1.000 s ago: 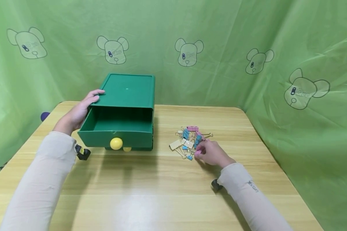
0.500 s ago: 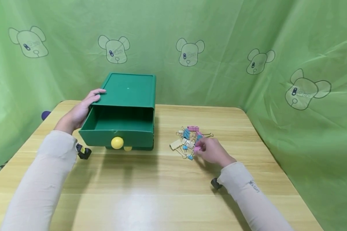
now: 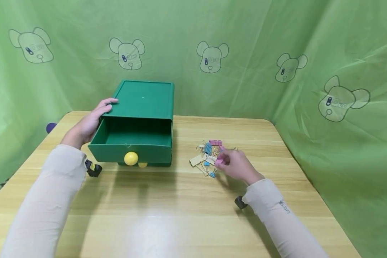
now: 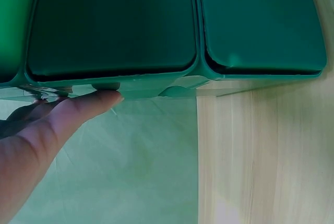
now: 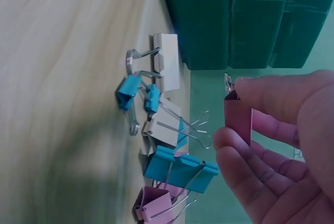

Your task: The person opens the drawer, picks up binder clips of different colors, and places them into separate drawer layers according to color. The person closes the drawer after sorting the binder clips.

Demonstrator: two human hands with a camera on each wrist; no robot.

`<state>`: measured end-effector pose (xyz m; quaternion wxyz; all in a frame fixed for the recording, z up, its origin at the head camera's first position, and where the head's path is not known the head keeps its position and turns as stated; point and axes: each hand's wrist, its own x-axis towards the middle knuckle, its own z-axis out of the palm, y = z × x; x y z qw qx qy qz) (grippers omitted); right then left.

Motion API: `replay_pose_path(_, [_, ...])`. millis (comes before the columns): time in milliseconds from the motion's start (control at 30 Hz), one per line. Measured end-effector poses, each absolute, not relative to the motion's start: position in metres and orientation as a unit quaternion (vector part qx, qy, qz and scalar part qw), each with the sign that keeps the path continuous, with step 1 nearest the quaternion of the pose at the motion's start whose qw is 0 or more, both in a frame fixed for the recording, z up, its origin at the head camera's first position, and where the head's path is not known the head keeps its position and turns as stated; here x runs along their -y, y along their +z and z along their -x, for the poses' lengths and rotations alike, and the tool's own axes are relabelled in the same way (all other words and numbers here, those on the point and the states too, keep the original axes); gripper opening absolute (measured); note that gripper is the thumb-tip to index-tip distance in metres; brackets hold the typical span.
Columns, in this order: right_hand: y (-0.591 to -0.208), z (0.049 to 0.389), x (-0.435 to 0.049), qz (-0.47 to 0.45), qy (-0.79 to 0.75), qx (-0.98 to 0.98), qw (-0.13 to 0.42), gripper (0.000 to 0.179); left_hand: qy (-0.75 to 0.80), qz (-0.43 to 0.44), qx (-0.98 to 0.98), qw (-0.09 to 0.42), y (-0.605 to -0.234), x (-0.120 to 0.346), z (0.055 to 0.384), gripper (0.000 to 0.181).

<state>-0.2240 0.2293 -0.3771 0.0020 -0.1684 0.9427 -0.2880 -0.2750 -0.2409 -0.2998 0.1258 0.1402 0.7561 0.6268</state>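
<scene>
Pinched between the right hand's [image 3: 237, 166] thumb and fingers, a pink binder clip [image 5: 238, 119] hangs near other binder clips [image 5: 180, 171]; leftward, the left hand [image 3: 91, 122] rests loosely against a green drawer cabinet [image 3: 145, 100].

The right hand [image 3: 237, 165] and its pink binder clip [image 5: 238, 120] slightly higher in the head view than a second earlier.

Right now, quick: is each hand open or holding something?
Left hand: open, resting against the green drawer box.
Right hand: closed, pinching a pink binder clip.
</scene>
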Motion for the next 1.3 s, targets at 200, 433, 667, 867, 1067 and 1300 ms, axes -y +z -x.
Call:
replay_pose_path(200, [-0.371,0.223,-0.226,0.165,-0.284,-0.944,0.0,0.023,0.628,-0.142,-0.755,0.125,-0.301,0.241,0.275,0.038])
replay_pose_path(433, [-0.364,0.222,-0.222,0.18,-0.284,-0.941,-0.021,0.018,0.627,-0.139,-0.756,0.125,-0.3,0.241,0.276,0.039])
replay_pose_path(667, [-0.357,0.222,-0.219,0.18,-0.287,-0.941,-0.026,0.021,0.628,-0.137,-0.756,0.124,-0.3,0.241,0.276,0.039])
replay_pose_path(867, [-0.347,0.224,-0.214,0.2,-0.295,-0.933,-0.051,0.019,0.628,-0.137,-0.756,0.123,-0.3,0.242,0.275,0.039])
replay_pose_path(1067, [-0.338,0.225,-0.211,0.207,-0.302,-0.928,-0.066,0.022,0.627,-0.137,-0.758,0.122,-0.299,0.241,0.275,0.04])
replay_pose_path(1300, [-0.329,0.224,-0.208,0.201,-0.303,-0.929,-0.063,0.024,0.626,-0.139,-0.758,0.119,-0.301,0.241,0.276,0.04])
